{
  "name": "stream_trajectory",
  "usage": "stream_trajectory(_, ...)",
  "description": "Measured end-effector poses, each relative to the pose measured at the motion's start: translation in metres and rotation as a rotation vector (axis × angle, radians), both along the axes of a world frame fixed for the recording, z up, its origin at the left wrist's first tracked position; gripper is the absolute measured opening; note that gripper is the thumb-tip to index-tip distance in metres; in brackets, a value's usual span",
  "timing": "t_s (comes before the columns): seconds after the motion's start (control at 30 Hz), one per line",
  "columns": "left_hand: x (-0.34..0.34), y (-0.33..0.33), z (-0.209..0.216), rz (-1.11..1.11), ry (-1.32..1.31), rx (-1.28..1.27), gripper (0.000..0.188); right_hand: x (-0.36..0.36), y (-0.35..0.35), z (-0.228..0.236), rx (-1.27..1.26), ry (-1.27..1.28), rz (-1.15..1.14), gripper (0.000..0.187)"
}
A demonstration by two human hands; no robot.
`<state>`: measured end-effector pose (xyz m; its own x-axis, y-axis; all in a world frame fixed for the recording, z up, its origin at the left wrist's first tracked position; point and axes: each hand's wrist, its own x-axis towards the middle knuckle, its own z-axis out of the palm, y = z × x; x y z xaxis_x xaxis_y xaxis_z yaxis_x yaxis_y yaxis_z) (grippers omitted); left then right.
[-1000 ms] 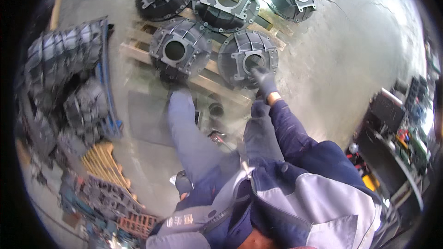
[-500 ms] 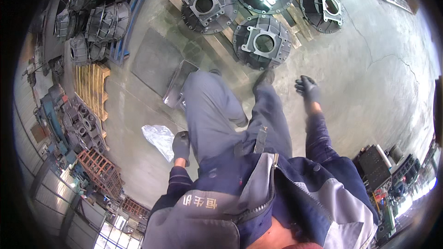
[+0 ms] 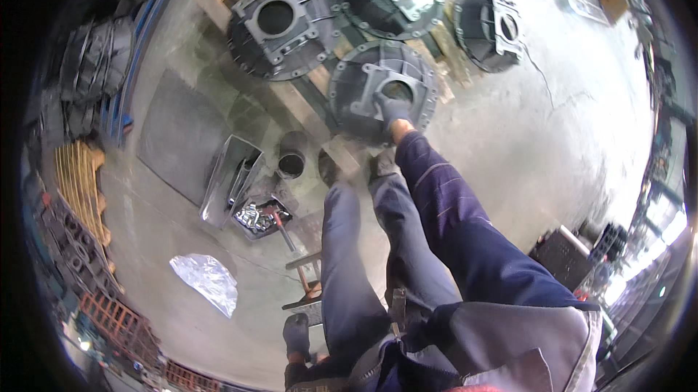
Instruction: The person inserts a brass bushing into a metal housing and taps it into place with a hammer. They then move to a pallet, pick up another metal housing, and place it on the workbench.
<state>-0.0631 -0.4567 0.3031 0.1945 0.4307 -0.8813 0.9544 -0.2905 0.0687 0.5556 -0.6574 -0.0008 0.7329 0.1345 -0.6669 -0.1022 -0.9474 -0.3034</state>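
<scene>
My right hand (image 3: 393,111), in a dark glove, reaches forward onto the nearest grey metal bell housing (image 3: 349,94). Its fingers curl over the raised flange at the edge of the round hole. The housing rests on a wooden pallet, flange side up. My left hand (image 3: 297,335), also gloved, is low beside my left leg, close to a small wooden stool (image 3: 311,292). Its fingers blend into the dark glove, and whether it touches the stool is unclear.
More bell housings (image 3: 280,28) sit around the pallet (image 3: 313,97). To the left are a metal tray (image 3: 227,181), a bin of metal parts (image 3: 256,216) with a red-and-grey hammer (image 3: 280,226), a dark cylinder (image 3: 291,159) and a clear plastic bag (image 3: 206,283).
My right hand has moved from beside my leg forward and left onto the nearest housing. I have leaned and shifted, so the stool, bin and cylinder now show. My left hand is lower in view.
</scene>
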Motion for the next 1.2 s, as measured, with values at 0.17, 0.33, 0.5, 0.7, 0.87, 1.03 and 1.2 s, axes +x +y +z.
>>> stream_trajectory(0.17,-0.042,-0.023,-0.014,0.150,0.033,0.058,0.033,0.014,0.014,-0.028,-0.081,0.019,0.091,0.060)
stream_trajectory(0.33,-0.060,-0.061,-0.026,0.184,0.011,-0.038,0.027,0.007,0.014,-0.037,-0.108,-0.012,-0.116,0.074)
stream_trajectory(0.5,-0.075,-0.091,-0.014,0.205,-0.023,-0.086,0.025,0.010,0.018,-0.038,-0.113,0.065,0.342,0.048)
stream_trajectory(0.7,-0.081,-0.104,0.009,0.217,-0.031,-0.115,0.023,0.010,0.037,-0.052,-0.241,-0.058,0.726,0.024)
stream_trajectory(0.87,-0.070,-0.099,-0.013,0.181,-0.069,-0.129,0.022,-0.006,0.081,-0.078,-0.069,-0.090,0.727,0.028)
stream_trajectory(1.03,-0.054,-0.084,-0.043,0.111,-0.177,-0.085,0.021,-0.014,0.089,-0.028,0.129,0.187,-0.007,0.059)
stream_trajectory(1.2,-0.024,-0.071,-0.036,-0.108,-0.230,-0.057,0.020,-0.017,0.050,0.062,0.271,0.076,0.024,0.059)
